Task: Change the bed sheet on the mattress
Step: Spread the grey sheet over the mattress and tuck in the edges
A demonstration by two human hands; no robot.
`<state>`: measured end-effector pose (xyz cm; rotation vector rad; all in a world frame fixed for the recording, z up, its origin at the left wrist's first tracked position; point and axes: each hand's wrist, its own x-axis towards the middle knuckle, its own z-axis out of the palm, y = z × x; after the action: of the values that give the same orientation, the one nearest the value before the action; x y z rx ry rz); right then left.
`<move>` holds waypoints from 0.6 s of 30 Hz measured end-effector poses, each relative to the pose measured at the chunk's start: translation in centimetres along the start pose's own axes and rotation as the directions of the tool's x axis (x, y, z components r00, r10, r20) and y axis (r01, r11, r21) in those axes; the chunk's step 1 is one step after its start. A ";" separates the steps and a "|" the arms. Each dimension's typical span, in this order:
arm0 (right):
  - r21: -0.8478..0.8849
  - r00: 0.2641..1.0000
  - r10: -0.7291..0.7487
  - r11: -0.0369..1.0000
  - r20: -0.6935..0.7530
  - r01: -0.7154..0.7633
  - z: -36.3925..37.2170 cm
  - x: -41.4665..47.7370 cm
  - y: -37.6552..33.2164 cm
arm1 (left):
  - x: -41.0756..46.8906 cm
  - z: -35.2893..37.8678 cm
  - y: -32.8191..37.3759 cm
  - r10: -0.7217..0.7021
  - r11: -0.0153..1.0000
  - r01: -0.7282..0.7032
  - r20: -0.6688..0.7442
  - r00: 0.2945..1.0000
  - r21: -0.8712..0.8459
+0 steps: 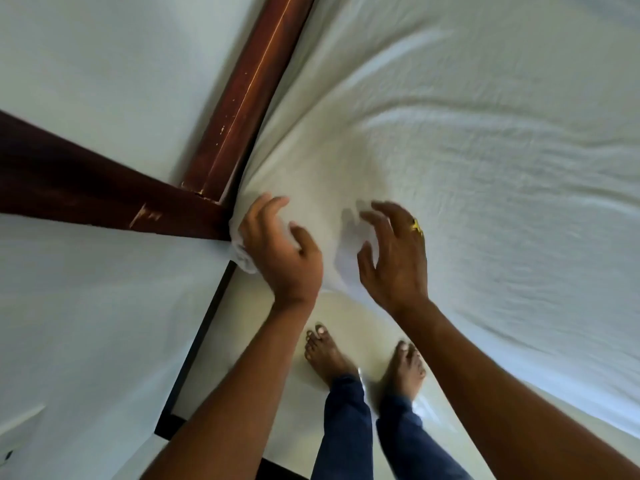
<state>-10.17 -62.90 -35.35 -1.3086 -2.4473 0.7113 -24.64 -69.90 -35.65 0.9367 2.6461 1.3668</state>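
Pale floor lies under you, with a dark skirting strip along its left edge at the foot of a white wall. Your bare feet stand on it side by side, close to the near edge of the bed, below dark blue trouser legs.

Above them, your left hand is at the near left corner of the mattress. Its fingers are loosely curved and apart and pinch nothing you can see. A small bunch of cloth shows just behind its outer edge; whether the palm touches it cannot be told. Your right hand, with a gold ring on one finger, is just beside the left one over the same corner. Its fingers are spread and bent, released, with their shadow on the cloth below.

The white bed sheet is spread over the whole top of the mattress and hangs over its near edge. Creases fan out across it from the corner under your hands towards the far right.

Along the sheet's left edge runs a reddish wooden rail, scuffed in places. A darker wooden beam meets it at the corner, just beside your left hand. More white wall fills the far left.
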 end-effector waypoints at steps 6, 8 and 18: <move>-0.271 0.981 0.082 0.962 0.174 -0.032 3.2 4.0 2.0 | 5.7 4.4 -3.0 0.265 0.641 -0.670 0.711 0.651 0.374; -0.330 0.974 0.070 0.944 0.216 0.005 4.1 3.7 2.2 | 5.6 4.7 -4.5 0.229 0.583 -0.702 0.746 0.625 0.410; -0.231 0.980 0.075 0.972 0.184 -0.031 5.0 3.9 3.2 | 5.0 6.0 -4.6 0.212 0.557 -0.691 0.725 0.655 0.462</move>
<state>-12.38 -59.55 -41.23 -1.4538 -2.7248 0.6092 -29.35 -64.99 -41.57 1.9015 2.3990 -0.1672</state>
